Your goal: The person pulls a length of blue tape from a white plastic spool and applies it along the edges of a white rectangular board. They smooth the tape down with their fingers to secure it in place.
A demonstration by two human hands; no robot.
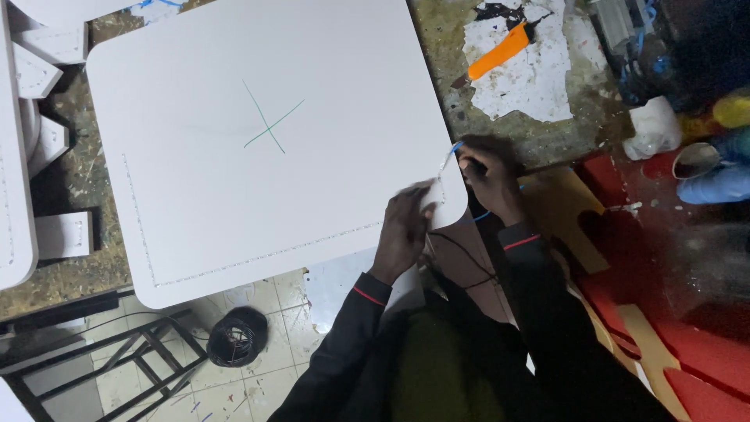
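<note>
White and smooth, a square panel [266,141] with rounded corners fills the upper left and centre of the frame; a thin green cross [269,121] is drawn near its middle, and a dotted line is traced along its left and lower edges. The panel is laid on a rough, paint-spattered bench [539,133]. At the panel's lower right corner the left hand [405,230] is pressed flat, fingers spread on the surface, nothing clasped in it. Just beside it, at the corner's edge, the right hand [488,180] is clenched around a thin blue cord [453,152] (its far end cannot be made out). Both forearms are sleeved in black with a red band at the cuff. In the upper right an orange-handled tool [500,51] is seen on torn white paper [527,74]. A dark wire coil [237,336] lies on the tiled floor at lower left, beside a black metal frame [117,359].
</note>
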